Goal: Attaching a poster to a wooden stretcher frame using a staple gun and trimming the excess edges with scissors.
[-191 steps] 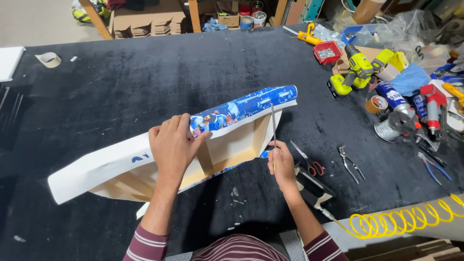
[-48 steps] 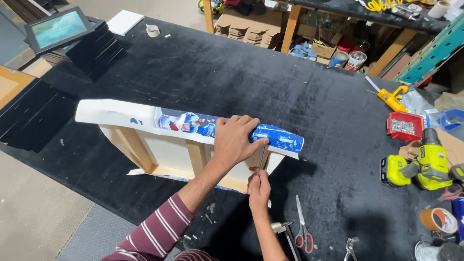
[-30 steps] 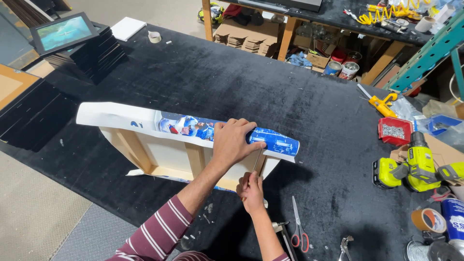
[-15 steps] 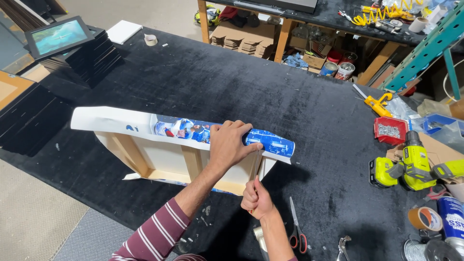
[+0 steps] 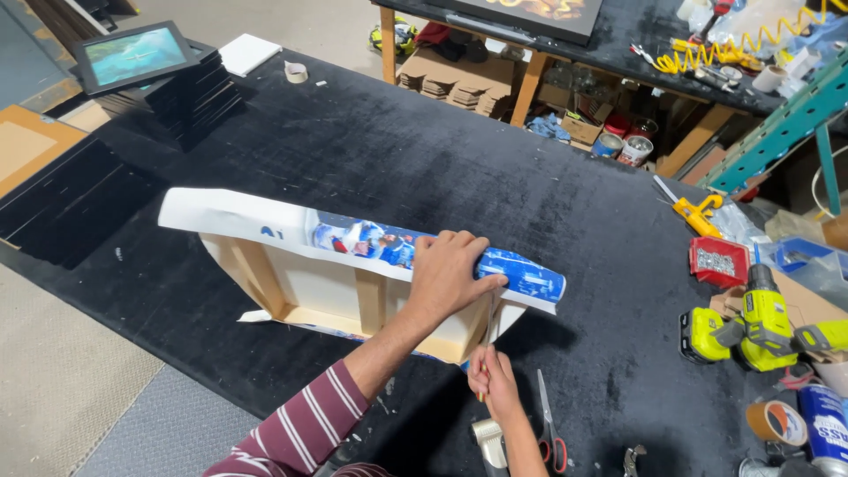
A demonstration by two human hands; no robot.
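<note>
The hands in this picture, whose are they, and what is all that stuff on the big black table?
The picture comes from a camera worn on a person's head, looking down at their own two hands. The left hand presses on a printed canvas folded over a wooden frame, which is tipped up on edge so you see its hollow back. The right hand grips a thin tool against the frame's corner; what kind it is, I cannot tell. All this sits on a black felt-covered table. Red-handled scissors lie near the right hand. Farther right are a yellow-green cordless drill and a red box of staples.
</note>
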